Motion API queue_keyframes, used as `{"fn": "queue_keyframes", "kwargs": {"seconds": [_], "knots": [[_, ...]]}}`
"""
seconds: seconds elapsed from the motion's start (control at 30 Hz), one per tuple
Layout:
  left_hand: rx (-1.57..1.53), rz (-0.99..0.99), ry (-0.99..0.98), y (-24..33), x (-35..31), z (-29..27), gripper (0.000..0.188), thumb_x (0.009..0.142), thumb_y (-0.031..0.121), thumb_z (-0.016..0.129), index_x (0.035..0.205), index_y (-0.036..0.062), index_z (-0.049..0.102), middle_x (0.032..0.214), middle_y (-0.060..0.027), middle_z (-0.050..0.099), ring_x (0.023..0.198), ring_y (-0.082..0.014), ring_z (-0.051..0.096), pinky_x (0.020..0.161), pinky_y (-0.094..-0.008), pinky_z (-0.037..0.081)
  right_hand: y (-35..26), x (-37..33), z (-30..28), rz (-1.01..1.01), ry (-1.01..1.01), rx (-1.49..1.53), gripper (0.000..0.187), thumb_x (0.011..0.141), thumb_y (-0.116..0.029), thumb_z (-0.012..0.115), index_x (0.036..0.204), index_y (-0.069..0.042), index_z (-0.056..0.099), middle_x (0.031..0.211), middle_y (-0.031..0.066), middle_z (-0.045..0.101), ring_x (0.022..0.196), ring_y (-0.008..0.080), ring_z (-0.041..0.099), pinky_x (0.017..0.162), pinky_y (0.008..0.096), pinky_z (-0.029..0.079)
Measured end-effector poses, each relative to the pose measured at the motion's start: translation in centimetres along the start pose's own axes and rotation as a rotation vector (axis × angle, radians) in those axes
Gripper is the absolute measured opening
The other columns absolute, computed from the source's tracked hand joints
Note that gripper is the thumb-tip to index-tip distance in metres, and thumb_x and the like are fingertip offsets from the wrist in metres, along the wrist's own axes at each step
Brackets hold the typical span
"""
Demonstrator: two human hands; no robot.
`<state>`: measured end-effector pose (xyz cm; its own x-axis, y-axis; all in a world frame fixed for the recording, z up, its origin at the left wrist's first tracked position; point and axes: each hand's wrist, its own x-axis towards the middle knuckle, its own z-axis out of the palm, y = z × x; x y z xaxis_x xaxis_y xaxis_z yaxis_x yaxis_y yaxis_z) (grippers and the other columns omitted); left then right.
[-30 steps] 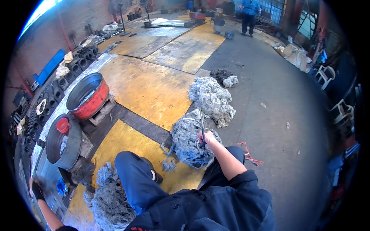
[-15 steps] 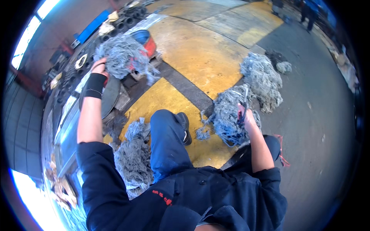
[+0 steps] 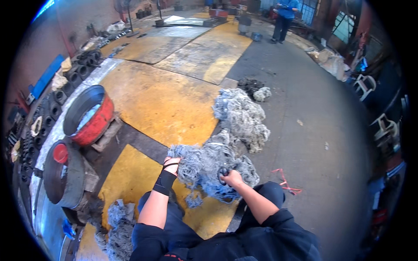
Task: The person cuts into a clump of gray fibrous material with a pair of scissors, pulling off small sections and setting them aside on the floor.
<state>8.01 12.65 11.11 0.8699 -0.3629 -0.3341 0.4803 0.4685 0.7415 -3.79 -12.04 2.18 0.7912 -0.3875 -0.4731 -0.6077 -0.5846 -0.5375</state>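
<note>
My left hand, with a black wrap round its wrist, grips a clump of grey tangled yarn at the left side of a larger yarn heap. My right hand is closed round the dark looped handles of what look like scissors. Their blades are hidden in or behind the yarn. Bluish strands lie along the heap's near side. Farther off, a paler yarn pile adjoins the heap. Another grey pile lies by my left leg.
At left stand a red drum section and a dark round tub with a red cup inside. Yellow floor plates stretch ahead. Red string lies to the right of my right knee. A person in blue stands far back.
My left hand has brought its yarn clump from the far left, beside the drums, to the heap in front of me. My right hand stays at the heap with the scissors. The view has swung round.
</note>
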Motion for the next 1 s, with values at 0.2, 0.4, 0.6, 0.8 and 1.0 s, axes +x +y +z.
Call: {"fn": "queue_keyframes", "kwargs": {"seconds": [0.2,0.4,0.6,0.8,1.0], "knots": [[0.323,0.107,0.072,-1.1,3.1,-1.5,0.022,0.072,-0.007,0.057,0.094,-0.0045,0.062,0.087,-0.0104,0.064,0.077,-0.021,0.063,0.068,-0.034,0.05,-0.9,0.7,1.7,-0.04,0.039,-0.166,0.048,0.062,-0.043,0.074,0.074,0.002,0.066,0.084,0.0211,0.065,0.082,0.0314,0.064,0.074,0.0391,0.05],[0.438,0.017,0.283,3.0,0.0,1.6,0.05,0.067,0.003,0.07,0.105,-0.0119,0.041,0.101,-0.0218,0.055,0.095,-0.0264,0.055,0.08,-0.0378,0.046,-1.0,0.1,2.3,-0.104,0.065,-0.283,0.049,0.063,-0.041,0.075,0.083,0.002,0.064,0.089,0.0203,0.064,0.087,0.0325,0.062,0.076,0.0409,0.049],[0.461,0.051,0.287,3.2,-0.2,1.3,0.056,0.067,0.006,0.071,0.108,-0.015,0.039,0.104,-0.0232,0.054,0.096,-0.0275,0.055,0.082,-0.0388,0.044,-1.2,0.0,2.6,-0.112,0.085,-0.312,0.05,0.064,-0.041,0.074,0.091,0.0,0.061,0.093,0.0196,0.063,0.091,0.0325,0.061,0.077,0.0411,0.048],[0.528,0.02,0.393,1.6,1.8,-0.3,0.068,0.065,0.009,0.073,0.115,-0.0189,0.036,0.112,-0.0251,0.052,0.102,-0.0287,0.052,0.086,-0.0387,0.042,-1.6,0.2,2.7,-0.01,0.031,-0.221,0.054,0.064,-0.042,0.071,0.094,0.002,0.06,0.097,0.0202,0.063,0.094,0.0326,0.06,0.08,0.0402,0.048],[0.584,0.062,0.36,0.9,2.3,-0.5,0.051,0.066,0.005,0.07,0.106,-0.0137,0.045,0.104,-0.0218,0.056,0.096,-0.0259,0.054,0.081,-0.038,0.044,-0.6,1.8,3.5,0.173,0.041,0.024,0.05,0.065,-0.042,0.071,0.083,0.004,0.064,0.083,0.0178,0.063,0.081,0.0298,0.061,0.072,0.0383,0.047]]}}
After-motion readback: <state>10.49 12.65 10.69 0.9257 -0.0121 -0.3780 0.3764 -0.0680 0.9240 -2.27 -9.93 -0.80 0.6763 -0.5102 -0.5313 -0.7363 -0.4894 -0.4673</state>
